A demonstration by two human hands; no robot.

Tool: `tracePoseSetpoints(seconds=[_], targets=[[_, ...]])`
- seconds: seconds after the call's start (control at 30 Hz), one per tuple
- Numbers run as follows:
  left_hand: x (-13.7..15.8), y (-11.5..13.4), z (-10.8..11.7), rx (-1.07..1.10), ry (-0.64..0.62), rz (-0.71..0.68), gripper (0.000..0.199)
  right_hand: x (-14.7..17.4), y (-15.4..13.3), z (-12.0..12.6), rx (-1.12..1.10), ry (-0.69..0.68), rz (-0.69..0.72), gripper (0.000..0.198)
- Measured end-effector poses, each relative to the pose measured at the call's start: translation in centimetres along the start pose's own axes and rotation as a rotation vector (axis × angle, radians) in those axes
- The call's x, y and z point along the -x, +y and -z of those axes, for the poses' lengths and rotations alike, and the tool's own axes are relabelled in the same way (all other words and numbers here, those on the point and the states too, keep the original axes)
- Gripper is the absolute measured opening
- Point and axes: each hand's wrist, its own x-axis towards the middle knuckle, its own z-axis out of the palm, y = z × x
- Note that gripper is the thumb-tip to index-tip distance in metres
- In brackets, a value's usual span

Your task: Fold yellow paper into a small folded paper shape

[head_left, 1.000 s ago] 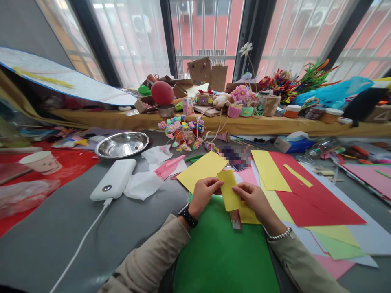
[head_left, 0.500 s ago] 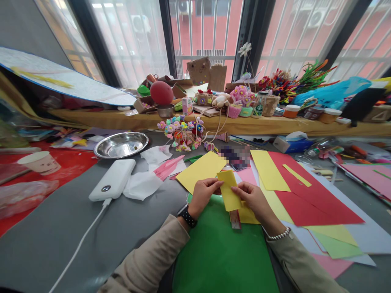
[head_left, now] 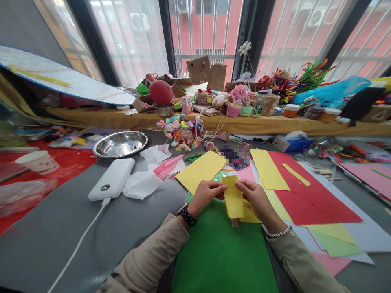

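A small piece of yellow paper [head_left: 234, 200] is held up between my two hands. My left hand [head_left: 208, 196] pinches its left edge, while my right hand [head_left: 253, 198] grips the upper right edge, thumb and fingers closed. Beneath the held paper lies another yellow piece [head_left: 251, 213], partly hidden, and the end of a ruler [head_left: 235, 223] sticks out below. All this is over a green sheet or mat [head_left: 224, 256]. Beyond my left hand rests a larger yellow sheet [head_left: 200, 171].
Red paper [head_left: 317, 199] with yellow strips lies to the right. On the left are a white power bank [head_left: 112, 179] with a cable, white tissue [head_left: 142, 185], a metal plate [head_left: 120, 145] and a paper cup [head_left: 38, 161]. Crafts and jars line the ledge [head_left: 137, 120] behind.
Both hands have shifted slightly to the right with the yellow paper. My right fingers have moved up along its edge, and the paper now covers more of the ruler.
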Motion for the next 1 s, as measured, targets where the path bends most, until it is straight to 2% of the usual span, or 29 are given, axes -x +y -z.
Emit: tracePoseSetpoints(seconds=[0.13, 0.4, 0.63, 1.0], targets=[[0.04, -0.09, 0.02, -0.004, -0.035, 0.01, 0.028, 0.01, 0.15, 0.0, -0.035, -0.012, 0.019, 0.019], [0.02, -0.03, -0.06, 0.013, -0.02, 0.003, 0.027, -0.05, 0.43, -0.01, -0.017, 0.011, 0.034, 0.022], [-0.09, 0.03, 0.0, 0.134, 0.018, 0.004, 0.026, -0.12, 0.45, 0.01, 0.033, -0.001, 0.062, 0.021], [-0.14, -0.06, 0.02, 0.116, 0.035, -0.01, 0.024, 0.06, 0.04, -0.15, 0.01, -0.017, 0.038, 0.018]])
